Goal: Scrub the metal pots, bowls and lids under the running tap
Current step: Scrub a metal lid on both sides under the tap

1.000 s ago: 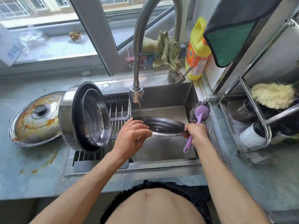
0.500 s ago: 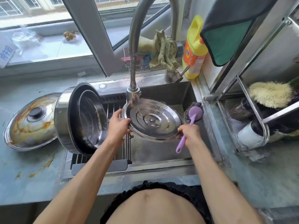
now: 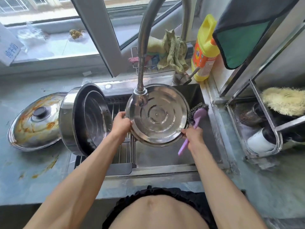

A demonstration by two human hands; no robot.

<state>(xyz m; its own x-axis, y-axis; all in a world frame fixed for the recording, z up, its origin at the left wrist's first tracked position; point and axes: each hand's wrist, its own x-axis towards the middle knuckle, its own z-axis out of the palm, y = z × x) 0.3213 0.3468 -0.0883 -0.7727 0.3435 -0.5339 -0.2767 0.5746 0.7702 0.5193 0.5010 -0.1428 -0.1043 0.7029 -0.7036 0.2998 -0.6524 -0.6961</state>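
Steel lid (image 3: 158, 115): tilted up beneath the tap head (image 3: 140, 97), over the sink (image 3: 166, 156). My left hand (image 3: 121, 123) grips its left rim; my right hand (image 3: 192, 135) pinches its lower right rim while holding the purple scrubber (image 3: 196, 118).

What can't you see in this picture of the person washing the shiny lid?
All in the head view:
- Water from the tap: too faint to tell if it runs.
- Far side of the lid, held by the left hand and right hand: faces away.
- Sink drain: behind the lid.
- Right fingers gripping the brush: hidden by the hand's back.
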